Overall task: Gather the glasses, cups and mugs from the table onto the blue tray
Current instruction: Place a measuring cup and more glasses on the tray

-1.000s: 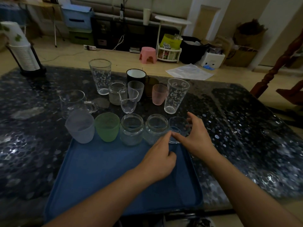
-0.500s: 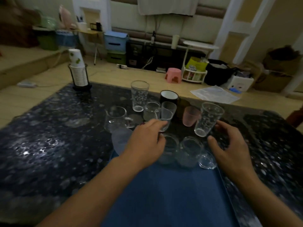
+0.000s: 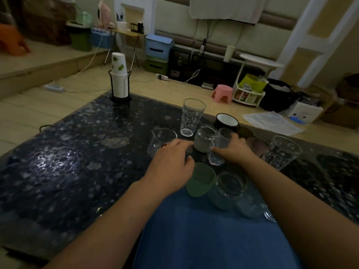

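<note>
1. Where the view begins nearest the camera, the blue tray [image 3: 204,239] lies flat on the dark speckled table [image 3: 68,162], its long axis running away from the viewer; both forearms cross above it.
2. Along the tray's far edge stands a row of upright vessels, mouths up: a green cup [image 3: 201,180], a clear jar [image 3: 226,189] just right of it, and a further clear glass [image 3: 250,206], blurred and partly hidden by the right forearm.
3. Left hand [image 3: 172,164], a ring on one finger, reaches over the green cup toward a clear glass pitcher [image 3: 161,140]; its fingers are curled at the pitcher's near side, but whether they grasp it cannot be told.
4. Right hand [image 3: 235,152] is wrapped round a small clear cup [image 3: 219,148], thumb on the near left side and fingers on the far side; the cup stands on the table, roughly upright, mouth up.
5. Touching that cup on the left is a small clear jar [image 3: 205,140], upright.
6. To the right stand a pink cup [image 3: 256,146], partly hidden, and a tall patterned glass [image 3: 281,152], upright.
7. Farther back stand a second tall patterned glass [image 3: 192,117] and a black mug [image 3: 227,121] with a white interior, both mouth up.
8. At the table's far left corner, a stack of paper cups [image 3: 119,78] sits inverted in a black wire holder.
</note>
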